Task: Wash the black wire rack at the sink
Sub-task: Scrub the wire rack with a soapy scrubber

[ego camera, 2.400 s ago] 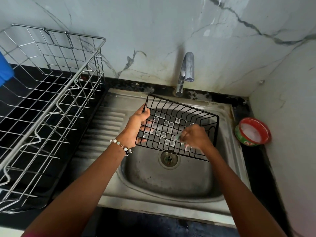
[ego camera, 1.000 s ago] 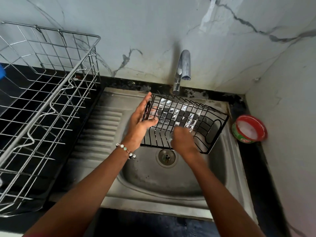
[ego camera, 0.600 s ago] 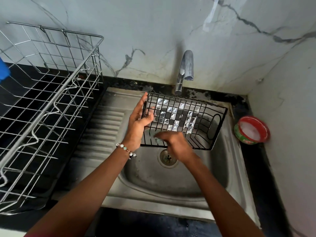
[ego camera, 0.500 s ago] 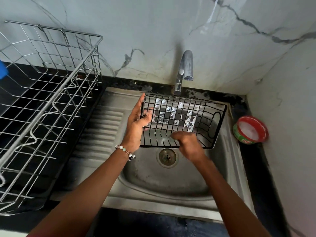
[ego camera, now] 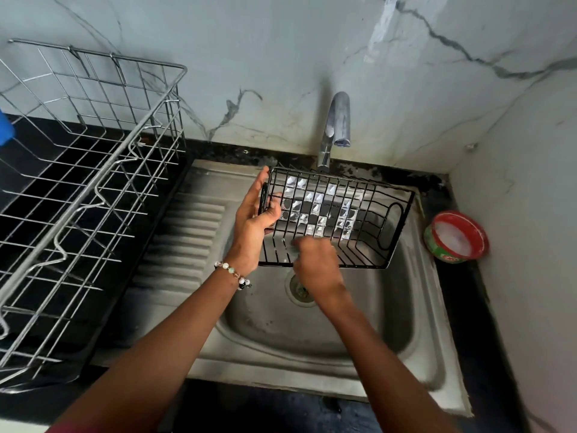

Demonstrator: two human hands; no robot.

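Both grips on black rack (ego camera: 337, 214) over sink (ego camera: 312, 339): L hand (ego camera: 253, 223) clasps end, R hand (ego camera: 315, 260) curled, contents blurred.

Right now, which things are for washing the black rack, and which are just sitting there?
For the job: black wire rack, left hand, right hand, sink, tap, soap tub probably.

Just sitting there: big silver dish rack, blue thing.

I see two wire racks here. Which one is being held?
The small black wire rack over the sink, held at its end by the left hand. The big silver wire rack sits untouched on the counter.
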